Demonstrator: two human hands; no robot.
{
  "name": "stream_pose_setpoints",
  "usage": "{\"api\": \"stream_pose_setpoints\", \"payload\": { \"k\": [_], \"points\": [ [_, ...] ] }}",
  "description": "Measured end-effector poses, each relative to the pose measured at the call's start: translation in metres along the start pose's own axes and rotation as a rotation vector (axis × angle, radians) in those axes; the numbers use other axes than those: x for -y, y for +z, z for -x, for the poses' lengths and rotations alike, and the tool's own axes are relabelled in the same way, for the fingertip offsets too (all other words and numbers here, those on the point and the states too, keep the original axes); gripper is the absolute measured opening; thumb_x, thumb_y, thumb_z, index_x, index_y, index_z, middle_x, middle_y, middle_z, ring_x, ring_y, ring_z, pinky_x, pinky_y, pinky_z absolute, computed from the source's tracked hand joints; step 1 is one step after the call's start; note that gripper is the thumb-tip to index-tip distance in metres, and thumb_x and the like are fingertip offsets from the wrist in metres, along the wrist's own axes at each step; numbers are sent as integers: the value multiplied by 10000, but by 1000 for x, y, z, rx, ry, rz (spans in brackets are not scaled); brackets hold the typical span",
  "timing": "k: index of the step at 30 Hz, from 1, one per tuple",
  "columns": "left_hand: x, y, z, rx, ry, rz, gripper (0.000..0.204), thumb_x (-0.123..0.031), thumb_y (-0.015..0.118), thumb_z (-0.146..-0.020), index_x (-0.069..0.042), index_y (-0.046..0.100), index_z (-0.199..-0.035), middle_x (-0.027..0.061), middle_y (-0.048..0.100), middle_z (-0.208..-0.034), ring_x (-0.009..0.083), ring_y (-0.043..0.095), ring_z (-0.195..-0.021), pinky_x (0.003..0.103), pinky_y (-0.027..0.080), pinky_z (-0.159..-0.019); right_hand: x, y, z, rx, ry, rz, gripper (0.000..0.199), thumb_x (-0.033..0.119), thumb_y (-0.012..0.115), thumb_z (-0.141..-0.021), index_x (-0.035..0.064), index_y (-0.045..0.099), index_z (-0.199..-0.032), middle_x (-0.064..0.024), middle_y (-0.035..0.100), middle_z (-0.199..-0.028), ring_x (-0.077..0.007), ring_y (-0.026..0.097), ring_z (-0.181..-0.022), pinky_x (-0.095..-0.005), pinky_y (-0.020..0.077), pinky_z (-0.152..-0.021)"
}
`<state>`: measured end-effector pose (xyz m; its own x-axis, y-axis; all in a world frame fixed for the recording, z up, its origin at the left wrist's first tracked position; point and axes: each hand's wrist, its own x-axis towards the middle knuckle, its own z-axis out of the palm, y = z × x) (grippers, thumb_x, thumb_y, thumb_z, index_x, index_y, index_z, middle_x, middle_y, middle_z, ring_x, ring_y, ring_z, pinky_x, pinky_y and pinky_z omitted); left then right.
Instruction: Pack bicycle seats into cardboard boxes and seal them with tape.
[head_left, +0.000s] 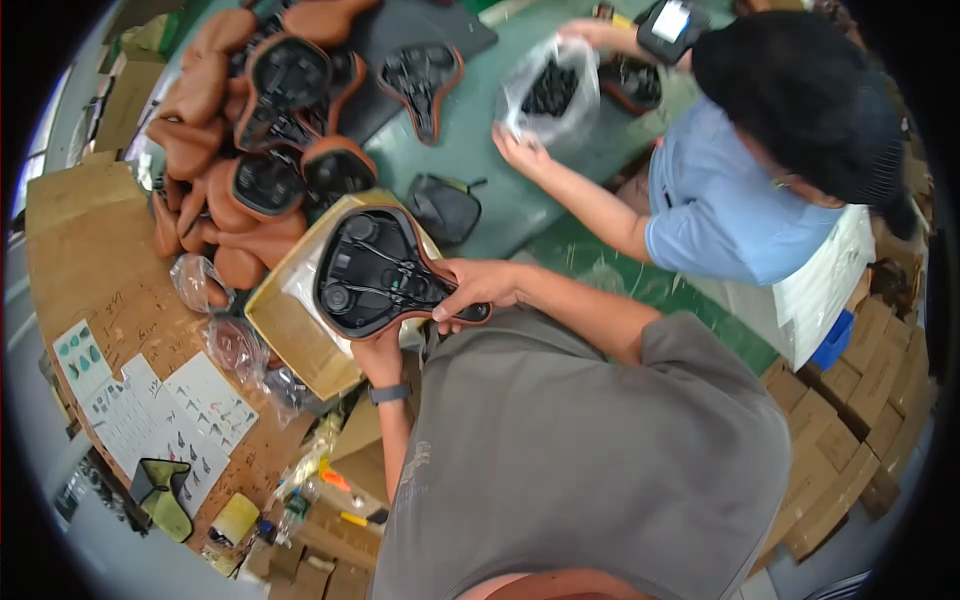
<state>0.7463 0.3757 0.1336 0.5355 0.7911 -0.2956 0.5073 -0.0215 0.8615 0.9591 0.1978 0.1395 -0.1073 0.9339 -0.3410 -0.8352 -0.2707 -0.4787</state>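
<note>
Because the upturned saddle (pixel 385 272) is held above the open cardboard box (pixel 300 335), gripped at its narrow end by the right hand (pixel 478 287) and propped beneath by the left hand (pixel 380 357), whose fingers are hidden, it could tip; the box could be knocked.

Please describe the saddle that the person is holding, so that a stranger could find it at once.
Start at the open cardboard box beside the heap of brown bicycle saddles. Above it lies one brown-edged saddle with black underside up, the only one gripped by both the left hand and right hand.
</note>
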Motion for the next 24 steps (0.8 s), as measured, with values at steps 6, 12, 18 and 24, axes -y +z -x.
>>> {"api": "stream_pose_setpoints", "payload": {
  "k": [6,12,18,24],
  "points": [
    [31,48,15,223,-254,-98,119,46,687,-954,28,769,-869,24,735,-808,100,657,-770,265,517,-734,-25,-32,-2,-62,23,-140,593,85,850,-967,14,506,-1446,-112,745,-1143,-169,770,-877,-331,676,-761],
    [7,45,30,438,-483,625,305,-216,614,-1164,-26,734,-1370,99,796,-1283,212,754,-1197,403,623,-1051,-42,-79,9,-288,36,-248,630,150,839,-997,14,479,-1496,-129,753,-1111,-191,757,-868,-350,638,-726],
    [29,-73,5,141,-522,1414,289,-129,522,-1161,-20,667,-1385,128,777,-1321,266,753,-1173,448,614,-1051,-29,-54,37,-213,-192,-506,485,181,814,-1027,15,594,-1427,-131,736,-1104,-237,740,-911,-378,614,-782],
    [-28,-48,-23,-60,-426,847,183,-163,668,-1118,-41,748,-1228,20,786,-1075,165,715,-912,299,557,-768,3,-12,12,-222,-204,736,816,75,860,-881,49,475,-1600,-188,767,-1255,-323,762,-1087,-419,603,-890]
  ]
}}
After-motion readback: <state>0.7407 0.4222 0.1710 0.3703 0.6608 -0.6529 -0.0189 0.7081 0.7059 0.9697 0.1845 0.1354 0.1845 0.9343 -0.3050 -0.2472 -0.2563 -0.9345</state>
